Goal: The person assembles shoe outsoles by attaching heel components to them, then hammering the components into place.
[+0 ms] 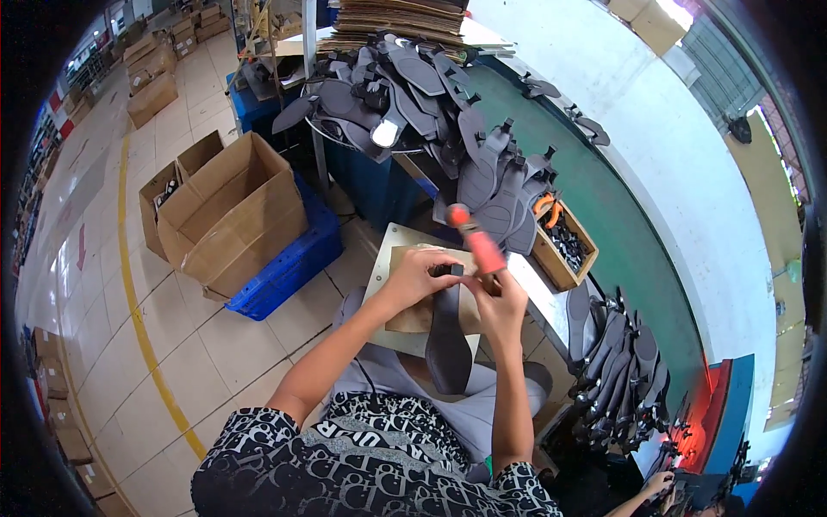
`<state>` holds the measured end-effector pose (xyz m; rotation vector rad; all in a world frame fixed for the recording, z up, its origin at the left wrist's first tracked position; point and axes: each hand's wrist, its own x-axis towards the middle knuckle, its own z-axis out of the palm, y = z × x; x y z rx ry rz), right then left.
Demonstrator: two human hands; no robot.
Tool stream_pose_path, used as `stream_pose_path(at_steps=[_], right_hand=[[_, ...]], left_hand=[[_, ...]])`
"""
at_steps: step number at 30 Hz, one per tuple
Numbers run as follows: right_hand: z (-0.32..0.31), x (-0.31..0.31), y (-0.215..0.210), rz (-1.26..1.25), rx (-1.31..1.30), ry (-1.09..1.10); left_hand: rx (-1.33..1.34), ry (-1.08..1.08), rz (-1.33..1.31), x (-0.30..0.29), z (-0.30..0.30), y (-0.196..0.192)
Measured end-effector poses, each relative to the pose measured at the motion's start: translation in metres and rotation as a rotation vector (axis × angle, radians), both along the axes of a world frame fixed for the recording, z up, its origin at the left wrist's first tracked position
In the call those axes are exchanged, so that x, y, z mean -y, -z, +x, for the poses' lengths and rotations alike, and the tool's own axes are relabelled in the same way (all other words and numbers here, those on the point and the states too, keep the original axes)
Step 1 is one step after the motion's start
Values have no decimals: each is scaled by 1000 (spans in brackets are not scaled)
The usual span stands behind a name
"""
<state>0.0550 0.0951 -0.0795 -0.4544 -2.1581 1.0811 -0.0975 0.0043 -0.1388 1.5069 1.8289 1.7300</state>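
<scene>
While in fingers (438, 258), sole (450, 345) near lettered shirt (362, 470)

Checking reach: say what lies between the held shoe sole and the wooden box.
Head view: the right hand with a blurred red tool, then the white tabletop.

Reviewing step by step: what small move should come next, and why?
Perhaps press the black piece against the dark sole: the left hand grips it at the sole's end, and the right hand, holding the red tool, is close beside it.
</scene>
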Motion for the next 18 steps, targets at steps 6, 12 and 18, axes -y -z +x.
stream_pose_path(at_steps=[6, 12, 18], right_hand=[[53, 42, -25, -327, -64, 37], [56, 50, -30, -22, 201, 111], [81, 76, -78, 23, -141, 270]], left_hand=[[120, 122, -93, 2, -5, -8], [240, 160, -204, 3, -9, -11], [-173, 36, -282, 15, 7, 5]])
